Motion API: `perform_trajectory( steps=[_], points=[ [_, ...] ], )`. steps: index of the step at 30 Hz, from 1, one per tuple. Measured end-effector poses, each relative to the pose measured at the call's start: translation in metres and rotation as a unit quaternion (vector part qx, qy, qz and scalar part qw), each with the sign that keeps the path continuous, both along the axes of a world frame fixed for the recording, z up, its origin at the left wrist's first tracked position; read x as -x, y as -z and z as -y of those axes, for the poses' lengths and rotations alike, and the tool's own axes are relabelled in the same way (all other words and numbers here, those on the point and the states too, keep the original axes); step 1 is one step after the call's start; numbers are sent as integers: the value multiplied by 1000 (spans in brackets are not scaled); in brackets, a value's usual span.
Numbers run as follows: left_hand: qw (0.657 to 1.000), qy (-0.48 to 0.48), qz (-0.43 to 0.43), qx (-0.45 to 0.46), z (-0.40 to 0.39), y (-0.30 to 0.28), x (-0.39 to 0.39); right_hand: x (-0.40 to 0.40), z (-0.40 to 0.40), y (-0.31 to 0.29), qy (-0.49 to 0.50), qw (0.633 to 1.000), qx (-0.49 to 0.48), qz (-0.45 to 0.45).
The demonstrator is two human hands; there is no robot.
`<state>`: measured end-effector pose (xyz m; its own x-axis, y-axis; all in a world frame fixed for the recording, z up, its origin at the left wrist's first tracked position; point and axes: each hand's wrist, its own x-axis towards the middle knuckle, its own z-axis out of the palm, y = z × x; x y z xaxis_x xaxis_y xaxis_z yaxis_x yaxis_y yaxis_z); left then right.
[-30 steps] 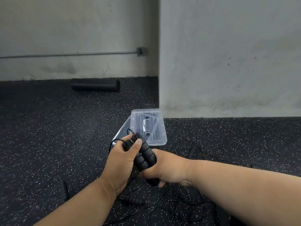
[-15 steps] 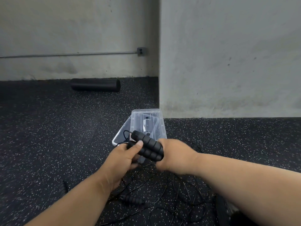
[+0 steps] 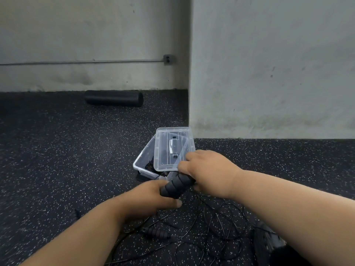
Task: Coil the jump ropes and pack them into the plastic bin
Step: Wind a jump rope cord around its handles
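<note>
From the head view my right hand (image 3: 208, 170) is curled round the upper end of the black jump rope handles (image 3: 177, 186); my left hand (image 3: 148, 199) grips their lower end — the pair is held just in front of the clear plastic bin (image 3: 143, 166); its lid (image 3: 173, 148) lies askew on top; loose rope (image 3: 211, 227) tangles on the speckled floor (image 3: 57, 160) below.

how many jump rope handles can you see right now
3 for sure: a pair of handles held together between the left hand and right hand, and one loose handle on the floor beneath them. More may be hidden by the arms.
</note>
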<state>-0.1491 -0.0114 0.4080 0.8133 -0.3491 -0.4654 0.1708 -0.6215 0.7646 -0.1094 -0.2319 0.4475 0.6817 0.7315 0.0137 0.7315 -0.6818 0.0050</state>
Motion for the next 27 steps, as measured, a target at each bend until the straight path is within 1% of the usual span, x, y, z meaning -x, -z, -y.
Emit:
perform_trajectory(
  steps=[2,3,4,5,6,7,8,9,10,11,12,13,15,16,17,19,20,21,22,23,24,25,27],
  points=[
    [995,-18,-59,78,2,-1,2,-1,0,3,-16,1000,-9,16],
    [992,-34,-72,103,4,-3,3,-2,1,5,-15,999,-28,21],
    [988,-51,-78,120,6,-4,3,-3,3,8,3,998,-60,18],
    [987,-66,-75,130,7,-7,4,-4,4,8,43,993,-114,-4],
    [985,-80,-64,140,9,-9,4,-4,4,7,99,976,-187,-50],
    [981,-97,-53,162,10,-12,5,-4,4,8,162,942,-269,-118],
    [973,-122,-42,193,12,-15,5,-2,2,10,215,890,-340,-215],
    [961,-151,-33,231,15,-18,5,2,-2,12,238,828,-385,-331],
    [945,-181,-25,272,17,-24,5,8,-8,20,228,769,-405,-438],
    [926,-208,-22,315,19,-28,6,16,-15,27,204,721,-404,-524],
    [905,-235,-24,353,21,-32,6,24,-23,35,176,686,-390,-589],
    [888,-257,-26,382,21,-35,5,34,-30,41,154,661,-371,-634],
    [860,-297,-26,413,19,-39,3,47,-40,47,129,624,-364,-679],
    [849,-316,-27,422,17,-39,1,49,-42,48,117,614,-370,-687],
    [839,-330,-27,431,14,-39,-2,49,-42,47,114,616,-376,-683],
    [822,-347,-27,450,5,-39,-6,43,-35,41,122,644,-360,-664],
    [814,-356,-23,459,-1,-39,-9,37,-30,38,122,670,-332,-653],
    [807,-369,-14,462,-9,-38,-13,31,-24,32,118,707,-290,-635],
    [804,-384,1,453,-17,-37,-16,24,-16,26,116,755,-241,-599],
    [809,-399,20,431,-26,-35,-19,16,-8,20,119,803,-197,-550],
    [821,-409,35,396,-34,-31,-22,8,1,14,118,846,-166,-493],
    [841,-409,44,353,-40,-26,-24,1,7,7,119,874,-160,-443],
    [884,-372,29,282,-42,-17,-24,-10,16,-3,117,898,-185,-382]
  ],
)
